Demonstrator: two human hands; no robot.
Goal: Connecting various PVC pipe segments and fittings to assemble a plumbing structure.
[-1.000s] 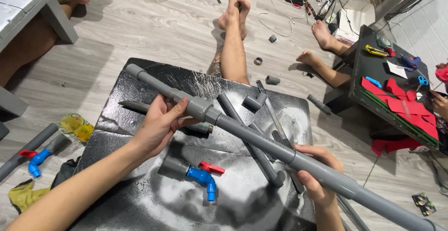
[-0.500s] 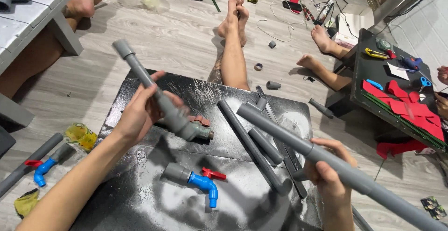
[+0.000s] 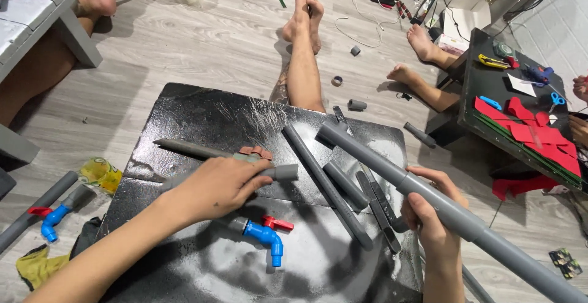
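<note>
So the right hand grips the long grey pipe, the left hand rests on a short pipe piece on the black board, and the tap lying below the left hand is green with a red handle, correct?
Not quite. The head view shows the tap is blue, not green, with a red handle. The rest holds: the right hand grips the long grey pipe, and the left hand rests on a short pipe piece on the black board.

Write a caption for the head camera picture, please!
Left hand lays a pipe piece down; right hand grips a long pipe.

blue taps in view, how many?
2. One blue tap lies on the black board just below the left hand; another on the floor, far left. More may be hidden.
</note>
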